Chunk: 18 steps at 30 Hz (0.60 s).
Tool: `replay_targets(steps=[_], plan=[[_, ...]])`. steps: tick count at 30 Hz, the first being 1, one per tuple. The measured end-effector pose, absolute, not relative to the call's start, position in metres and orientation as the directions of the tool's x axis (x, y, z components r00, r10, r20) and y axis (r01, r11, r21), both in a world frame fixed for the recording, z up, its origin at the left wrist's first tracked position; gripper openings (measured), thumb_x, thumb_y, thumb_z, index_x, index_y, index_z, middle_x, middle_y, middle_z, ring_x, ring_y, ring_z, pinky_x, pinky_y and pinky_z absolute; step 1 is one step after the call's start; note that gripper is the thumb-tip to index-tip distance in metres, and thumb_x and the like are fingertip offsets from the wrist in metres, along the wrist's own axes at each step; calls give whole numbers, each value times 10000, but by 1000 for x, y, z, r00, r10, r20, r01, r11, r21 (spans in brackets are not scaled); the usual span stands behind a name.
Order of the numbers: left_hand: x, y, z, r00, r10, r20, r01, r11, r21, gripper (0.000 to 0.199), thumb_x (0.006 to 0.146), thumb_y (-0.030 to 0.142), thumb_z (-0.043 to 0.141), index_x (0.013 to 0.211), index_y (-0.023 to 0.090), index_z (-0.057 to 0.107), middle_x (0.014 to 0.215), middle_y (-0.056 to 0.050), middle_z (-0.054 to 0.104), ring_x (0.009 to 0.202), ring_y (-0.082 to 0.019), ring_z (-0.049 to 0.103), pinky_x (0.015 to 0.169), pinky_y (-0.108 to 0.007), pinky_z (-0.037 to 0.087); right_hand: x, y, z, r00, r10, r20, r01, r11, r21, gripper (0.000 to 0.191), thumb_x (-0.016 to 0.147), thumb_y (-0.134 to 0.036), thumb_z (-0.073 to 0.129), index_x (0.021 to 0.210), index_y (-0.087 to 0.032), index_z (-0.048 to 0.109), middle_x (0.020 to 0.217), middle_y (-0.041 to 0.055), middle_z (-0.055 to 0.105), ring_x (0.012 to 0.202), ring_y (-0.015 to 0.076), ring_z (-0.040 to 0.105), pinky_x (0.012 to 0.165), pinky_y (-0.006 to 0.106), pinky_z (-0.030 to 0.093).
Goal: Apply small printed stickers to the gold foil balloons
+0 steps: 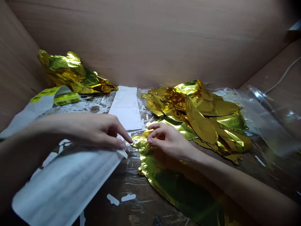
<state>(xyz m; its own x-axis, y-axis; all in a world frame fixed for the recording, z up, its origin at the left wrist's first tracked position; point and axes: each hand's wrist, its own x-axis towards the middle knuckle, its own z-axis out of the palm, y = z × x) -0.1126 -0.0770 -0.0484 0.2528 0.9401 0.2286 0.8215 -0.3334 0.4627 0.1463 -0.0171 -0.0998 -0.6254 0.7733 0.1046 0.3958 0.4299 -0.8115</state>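
A flat gold foil balloon [174, 182] lies at the front, its narrow end between my two hands. My right hand [168, 142] is over that end, thumb and index finger pinched together at the foil. My left hand [101, 130] has its index finger stretched out so the tip touches the balloon's pointed edge. Beneath its thumb and palm is a white, slightly see-through sheet or bag [63, 185], apparently held by the curled fingers; those fingers are largely hidden.
More flat gold balloons [209, 116] are piled at right, beside clear plastic bags [270, 119]. Crumpled gold foil [70, 72] rests in the back left corner, near yellow printed labels [67, 98]. White paper strips [127, 108] lie at the back. Wooden panels [145, 40] enclose the surface.
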Motion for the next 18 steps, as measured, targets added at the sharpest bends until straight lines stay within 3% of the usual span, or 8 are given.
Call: replay_targets(steps=[4,10,18], plan=[[-94,-82,-55,334,933,138,838,-360,411,284,861,486,659,818,257,822,552,-27,659,541,-194,595,569,-269,455,139,-23,-112,-606,786,123,409,441,-799,66,859,-231,744,820,-230,796,1221,76,677,1195,239,602,1040,443,466],[-88,-73,-47,602,746,-285,761,-429,486,185,875,289,651,849,336,828,547,18,674,450,-164,562,482,-246,380,137,-24,-124,-587,796,148,419,455,-786,112,886,-300,728,807,-235,773,1173,70,694,1156,252,605,1010,474,467],[-84,-74,-51,581,767,-273,789,-449,419,188,887,313,666,768,343,809,517,34,649,429,-167,531,459,-272,314,136,-23,-123,-604,774,189,440,522,-730,60,876,-258,748,828,-238,779,1143,58,710,1125,244,601,989,457,472]])
